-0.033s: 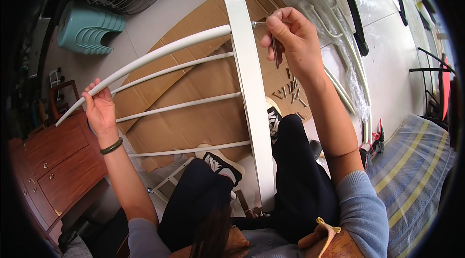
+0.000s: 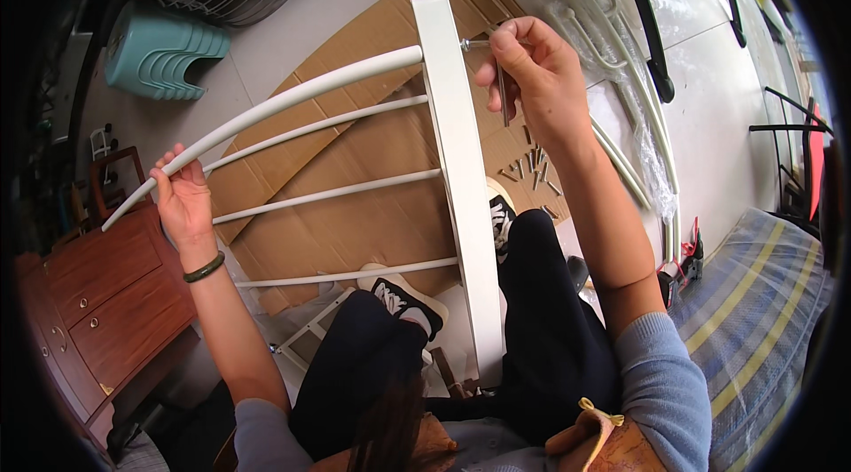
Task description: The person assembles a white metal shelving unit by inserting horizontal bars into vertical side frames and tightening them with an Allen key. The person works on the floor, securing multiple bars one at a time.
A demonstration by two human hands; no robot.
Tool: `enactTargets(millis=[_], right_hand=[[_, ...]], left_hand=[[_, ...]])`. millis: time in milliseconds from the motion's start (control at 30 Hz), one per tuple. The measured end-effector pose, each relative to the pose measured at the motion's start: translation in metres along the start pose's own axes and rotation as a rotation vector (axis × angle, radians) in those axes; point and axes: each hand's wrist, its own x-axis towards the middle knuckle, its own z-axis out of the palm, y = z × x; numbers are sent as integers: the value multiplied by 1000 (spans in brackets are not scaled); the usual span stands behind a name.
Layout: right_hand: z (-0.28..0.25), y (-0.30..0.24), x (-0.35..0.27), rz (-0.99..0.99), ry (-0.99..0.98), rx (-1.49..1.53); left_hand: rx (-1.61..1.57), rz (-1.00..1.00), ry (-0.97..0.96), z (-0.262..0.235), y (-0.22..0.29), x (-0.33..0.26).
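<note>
From where I stand, the person's left hand [image 2: 184,206] is curled around the curved tube [image 2: 292,102] of a white metal frame [image 2: 452,153], close to the tube's left end. The frame stretches across in front of the person, its thick post on the right running from the far side to the near side, between the legs. The right hand [image 2: 542,69] is pinched narrow on a thin metal tool [image 2: 505,104], thumb against fingers, just right of a bolt [image 2: 465,45] sticking out of the post near its far end. Loose screws [image 2: 536,166] lie scattered nearer than that hand, on brown cardboard [image 2: 381,20] spread over the floor. Teal stools [image 2: 164,51] sit nested at far left, and a reddish wooden cabinet [image 2: 111,295] stands nearer on the left
</note>
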Motion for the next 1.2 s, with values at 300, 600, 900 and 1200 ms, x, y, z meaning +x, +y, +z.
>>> enactTargets(millis=[300,600,900,1200], right_hand=[[-14,10,-12,-630,-57,-563],[-13,-9,38,-479,-58,-349],[-13,13,44,80,-192,169],[-21,53,-7,33,-226,18]], left_hand=[[7,1,-12,-4,0,1],[3,-11,-8,-5,0,2],[-1,-1,-23,-2,-2,2],[7,-6,-23,0,-2,1]])
